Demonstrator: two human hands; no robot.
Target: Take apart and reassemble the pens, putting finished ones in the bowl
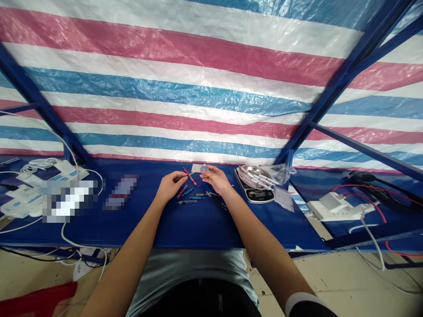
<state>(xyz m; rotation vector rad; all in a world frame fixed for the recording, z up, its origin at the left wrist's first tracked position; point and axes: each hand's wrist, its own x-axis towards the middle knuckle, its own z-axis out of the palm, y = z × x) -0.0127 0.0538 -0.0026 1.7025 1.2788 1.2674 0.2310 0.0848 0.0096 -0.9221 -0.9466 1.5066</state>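
Note:
My left hand (171, 185) is closed in a pinch at the middle of a red pen (190, 177), which slants across its fingertips. My right hand (215, 179) has curled fingers around a small light-blue, partly clear piece (204, 167); its kind is too small to make out. Between the hands lie several pen parts on the blue table: a red one (181, 191), a teal one (188, 191) and a blue one (197, 196). A thin dark pen (187, 201) rests nearer me. Black sticks, perhaps pens (218, 201), lie partly under my right wrist.
A kitchen scale (259, 196) with a metal bowl and white bagged items stands right of my hands. White power strips and cables (340, 207) lie far right, with more chargers (23, 200) at left. Blue frame bars (299, 125) rise before a striped sheet (185, 88).

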